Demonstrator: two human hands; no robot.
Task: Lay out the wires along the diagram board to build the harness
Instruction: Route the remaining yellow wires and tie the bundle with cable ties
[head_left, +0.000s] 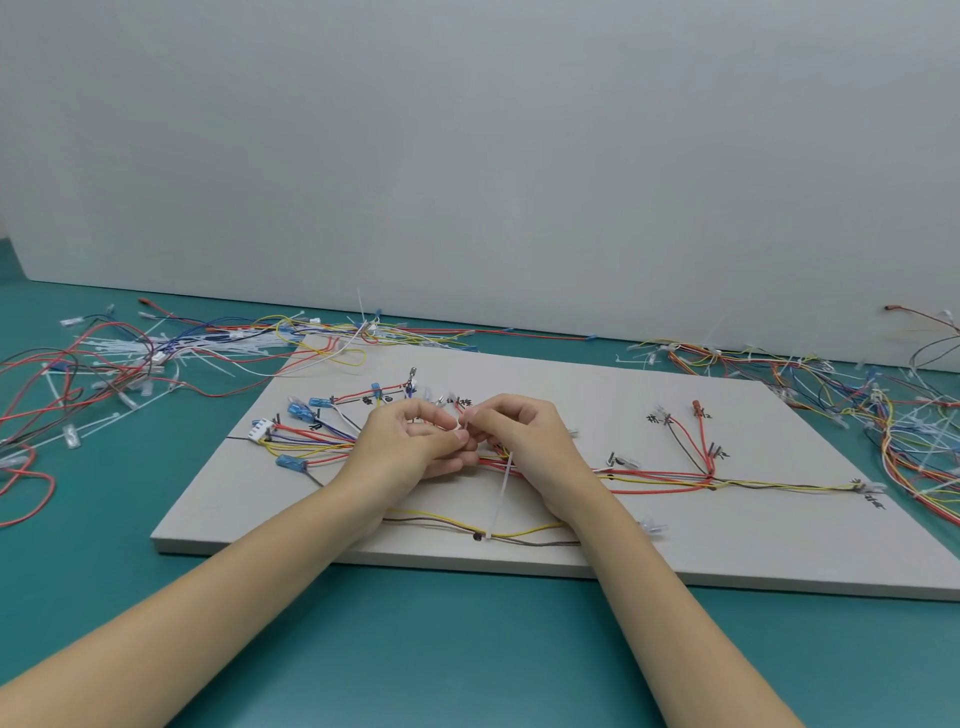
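Note:
A white diagram board (571, 558) lies flat on the green table, with coloured wires (660, 480) laid along its drawn lines. Blue and white connectors (291, 461) fan out at its left end. My left hand (410, 441) and my right hand (524, 436) meet over the middle of the wire bundle. Both pinch a small white cable tie (464, 428) between fingertips. A second white cable tie (501, 493) is fastened round the yellow and brown wires near the front edge, its tail pointing up toward my hands.
Loose wires and spare white cable ties (119, 364) are heaped on the table at the left. Another tangle of wires (893, 415) lies at the right. More wires (374, 332) run along the grey wall behind the board.

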